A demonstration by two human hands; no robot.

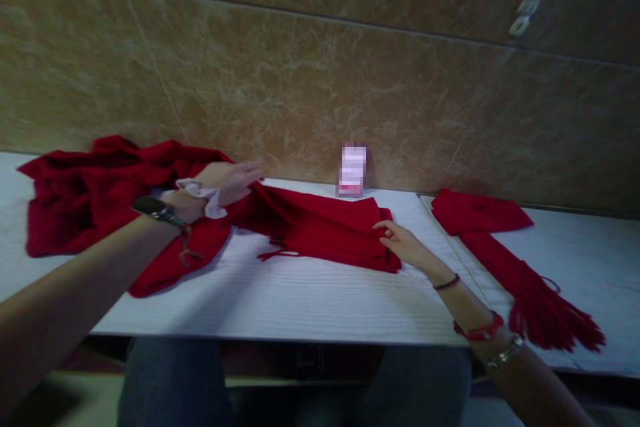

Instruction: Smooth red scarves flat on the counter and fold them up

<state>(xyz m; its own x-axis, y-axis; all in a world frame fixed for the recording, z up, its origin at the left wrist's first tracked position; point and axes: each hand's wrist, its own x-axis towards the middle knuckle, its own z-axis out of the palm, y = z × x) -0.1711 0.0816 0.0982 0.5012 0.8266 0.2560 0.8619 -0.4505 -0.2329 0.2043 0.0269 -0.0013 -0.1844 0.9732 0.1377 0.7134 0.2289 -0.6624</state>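
Observation:
A red scarf (330, 230) lies folded in layers on the white table, with a few fringe strands sticking out at its lower left. My left hand (233, 181) is closed on a raised part of its cloth at the left end; the fingertips are slightly blurred. At the right end, my right hand (403, 243) rests on the folded edge, fingers apart and lightly bent. From under my left hand the cloth runs on to a loose heap of red fabric (95, 193). Whether heap and folded part are one piece I cannot tell.
Another red scarf (495, 273) with a fringed end lies folded over on the right. A phone with a lit, blurred screen (353, 170) leans upright against the brown marbled wall (300, 80). The white table (320, 307) ends just before my legs.

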